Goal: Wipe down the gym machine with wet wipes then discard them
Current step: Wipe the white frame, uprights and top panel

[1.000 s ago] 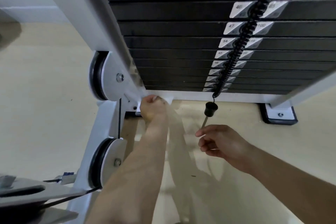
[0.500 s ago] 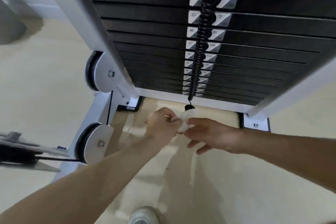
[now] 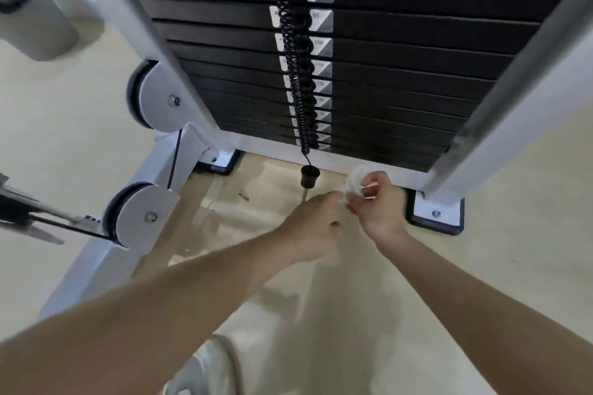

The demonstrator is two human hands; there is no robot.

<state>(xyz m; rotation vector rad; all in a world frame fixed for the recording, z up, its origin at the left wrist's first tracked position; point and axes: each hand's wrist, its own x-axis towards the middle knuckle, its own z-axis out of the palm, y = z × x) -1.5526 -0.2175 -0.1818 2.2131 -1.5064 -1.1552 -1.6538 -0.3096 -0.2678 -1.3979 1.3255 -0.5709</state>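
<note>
Far left, a grey cylinder stands on the pale floor, blurred, and I cannot tell whether it is a container. Moving in, the machine shows its white left post slanting down, with an upper pulley and a lower pulley bolted beside it and a thin black cable running between them. Centre now: the black stack fills the top, numbered tags down its middle, and a coiled cord hangs in front of them, ending in a black knob that dangles just above the floor. Low in the frame, a pale shoe peeks in. Here is the left hand, reaching forward, back to the camera, fingers curled in, pinching the lower end of the wipe. The wipe is a crumpled white wad held in the air between the two hands, just right of the knob and in front of the stack's white base rail; its long axis runs steeply, the lower end toward the left hand, the upper end pointing up at the base rail. The right hand has it too, fingers curled, pinching the upper bulk. Further right, a white foot sits flat on the floor, under the right post.
</note>
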